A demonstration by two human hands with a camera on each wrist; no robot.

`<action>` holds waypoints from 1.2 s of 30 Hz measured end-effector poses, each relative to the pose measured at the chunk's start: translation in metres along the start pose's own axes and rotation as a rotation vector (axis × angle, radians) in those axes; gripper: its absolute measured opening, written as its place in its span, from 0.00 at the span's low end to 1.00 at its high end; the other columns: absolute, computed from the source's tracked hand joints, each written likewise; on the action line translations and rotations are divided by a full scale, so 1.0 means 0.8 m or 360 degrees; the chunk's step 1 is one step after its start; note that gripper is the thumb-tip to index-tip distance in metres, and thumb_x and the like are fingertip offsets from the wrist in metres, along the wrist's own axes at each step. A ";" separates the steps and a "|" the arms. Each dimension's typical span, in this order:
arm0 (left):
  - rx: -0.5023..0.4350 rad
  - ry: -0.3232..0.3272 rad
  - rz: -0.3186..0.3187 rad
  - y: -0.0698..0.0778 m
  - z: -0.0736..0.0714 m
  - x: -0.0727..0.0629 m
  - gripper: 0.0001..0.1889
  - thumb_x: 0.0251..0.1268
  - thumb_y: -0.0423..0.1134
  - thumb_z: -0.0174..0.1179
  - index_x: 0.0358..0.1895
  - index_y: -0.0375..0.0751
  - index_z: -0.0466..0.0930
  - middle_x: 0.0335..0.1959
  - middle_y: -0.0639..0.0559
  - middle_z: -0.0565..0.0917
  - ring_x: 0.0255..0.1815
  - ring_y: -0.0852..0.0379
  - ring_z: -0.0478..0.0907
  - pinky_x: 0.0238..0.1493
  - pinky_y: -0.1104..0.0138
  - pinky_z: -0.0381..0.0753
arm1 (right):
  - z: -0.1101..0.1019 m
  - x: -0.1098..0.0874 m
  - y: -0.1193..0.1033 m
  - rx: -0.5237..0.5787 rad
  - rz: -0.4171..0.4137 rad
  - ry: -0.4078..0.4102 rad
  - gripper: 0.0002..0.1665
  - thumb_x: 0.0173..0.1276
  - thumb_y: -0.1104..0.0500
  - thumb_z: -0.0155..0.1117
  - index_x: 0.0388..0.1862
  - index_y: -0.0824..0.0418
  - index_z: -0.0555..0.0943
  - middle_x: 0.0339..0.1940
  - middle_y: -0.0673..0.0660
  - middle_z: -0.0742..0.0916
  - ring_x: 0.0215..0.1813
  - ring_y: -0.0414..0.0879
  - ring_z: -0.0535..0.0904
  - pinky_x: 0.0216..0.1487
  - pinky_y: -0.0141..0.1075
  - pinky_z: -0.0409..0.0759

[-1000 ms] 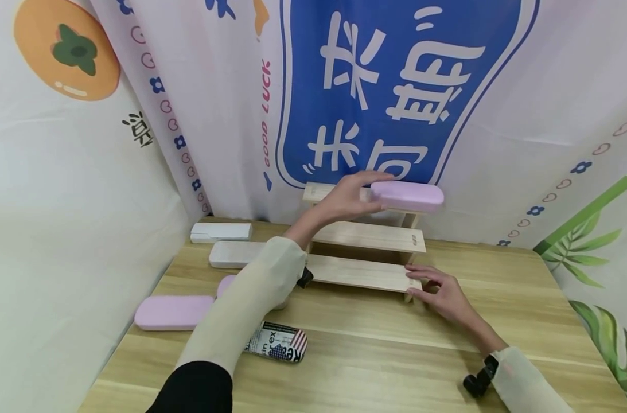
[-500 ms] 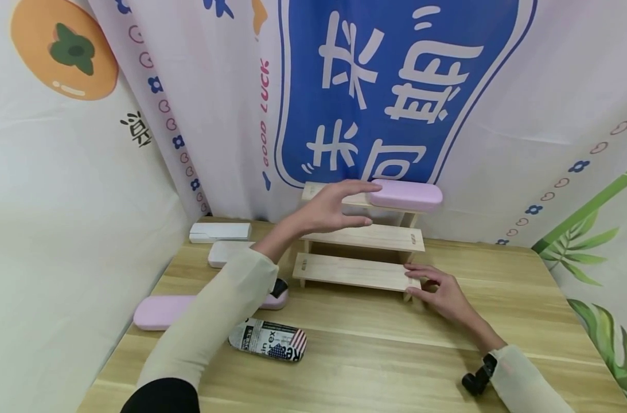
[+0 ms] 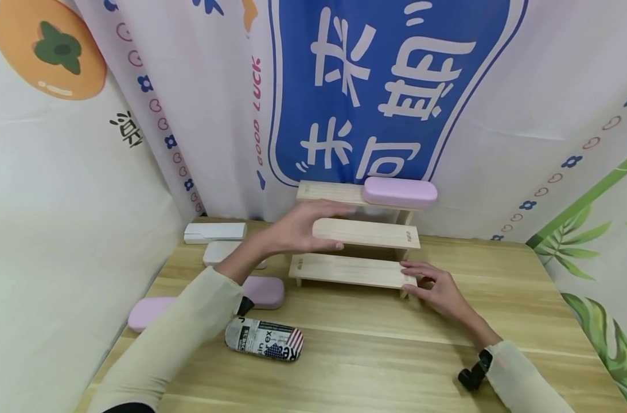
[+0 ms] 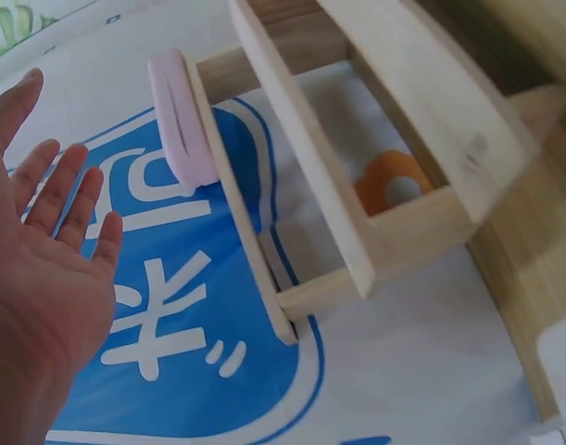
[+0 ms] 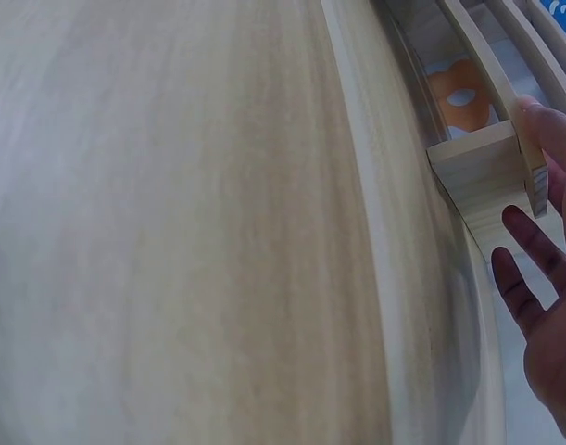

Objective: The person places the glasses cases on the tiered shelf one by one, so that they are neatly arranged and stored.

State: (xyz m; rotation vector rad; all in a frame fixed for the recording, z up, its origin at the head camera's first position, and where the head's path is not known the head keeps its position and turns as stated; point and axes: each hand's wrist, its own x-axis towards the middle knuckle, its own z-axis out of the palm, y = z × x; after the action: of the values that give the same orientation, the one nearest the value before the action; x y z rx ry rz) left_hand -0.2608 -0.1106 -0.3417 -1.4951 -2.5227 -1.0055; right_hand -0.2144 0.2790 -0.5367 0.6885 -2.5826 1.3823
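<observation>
Right hand (image 3: 437, 289) pinches wooden rack (image 3: 366, 234); curtain (image 3: 344, 109) reads "GOOD LUCK".

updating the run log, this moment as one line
left hand: holds nothing | right hand: holds bottom shelf's right end | pink case: on top shelf

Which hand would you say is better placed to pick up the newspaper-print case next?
Probably the left hand: it holds nothing, and the newspaper-print case lies on its side of the scene. The right hand pinches the end of the lowest shelf.
</observation>
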 end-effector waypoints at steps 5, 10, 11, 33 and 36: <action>0.0057 -0.0043 -0.0015 -0.002 0.004 -0.028 0.37 0.64 0.45 0.76 0.75 0.40 0.75 0.73 0.43 0.78 0.76 0.45 0.72 0.77 0.50 0.70 | 0.002 0.000 0.000 0.0004 -0.0009 0.0014 0.22 0.67 0.63 0.78 0.60 0.56 0.88 0.69 0.56 0.85 0.63 0.31 0.80 0.47 0.34 0.86; 0.0042 -0.0074 -0.0062 0.002 0.007 -0.051 0.36 0.65 0.48 0.75 0.74 0.42 0.76 0.74 0.46 0.78 0.77 0.46 0.72 0.77 0.48 0.70 | 0.001 0.002 -0.001 -0.0022 -0.0018 0.0042 0.23 0.65 0.65 0.79 0.59 0.58 0.88 0.68 0.57 0.85 0.64 0.29 0.78 0.47 0.36 0.87; 0.0045 -0.0075 -0.0062 0.001 0.009 -0.055 0.36 0.65 0.48 0.75 0.74 0.42 0.76 0.74 0.46 0.78 0.76 0.46 0.72 0.77 0.48 0.70 | 0.001 0.002 -0.001 -0.0022 -0.0020 0.0047 0.23 0.64 0.65 0.79 0.59 0.58 0.88 0.68 0.57 0.85 0.64 0.29 0.78 0.47 0.36 0.87; -0.0022 -0.0295 -0.0286 -0.013 0.042 -0.148 0.39 0.63 0.48 0.77 0.76 0.45 0.74 0.75 0.47 0.76 0.76 0.42 0.72 0.77 0.43 0.69 | -0.002 0.000 -0.002 0.0017 -0.0011 0.0021 0.21 0.67 0.62 0.78 0.59 0.55 0.89 0.69 0.55 0.85 0.64 0.32 0.80 0.49 0.31 0.85; -0.0001 -0.0306 -0.0273 -0.014 0.046 -0.158 0.38 0.62 0.48 0.77 0.75 0.45 0.75 0.74 0.47 0.77 0.75 0.42 0.73 0.76 0.43 0.70 | -0.001 0.000 -0.002 0.0029 0.0001 0.0019 0.21 0.67 0.61 0.78 0.59 0.55 0.89 0.69 0.55 0.85 0.65 0.33 0.80 0.49 0.31 0.85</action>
State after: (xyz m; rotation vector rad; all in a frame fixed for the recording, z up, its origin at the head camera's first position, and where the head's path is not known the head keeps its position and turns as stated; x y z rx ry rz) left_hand -0.1919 -0.1914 -0.4204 -1.4614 -2.8256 -0.9219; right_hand -0.2140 0.2788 -0.5348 0.6796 -2.5646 1.4072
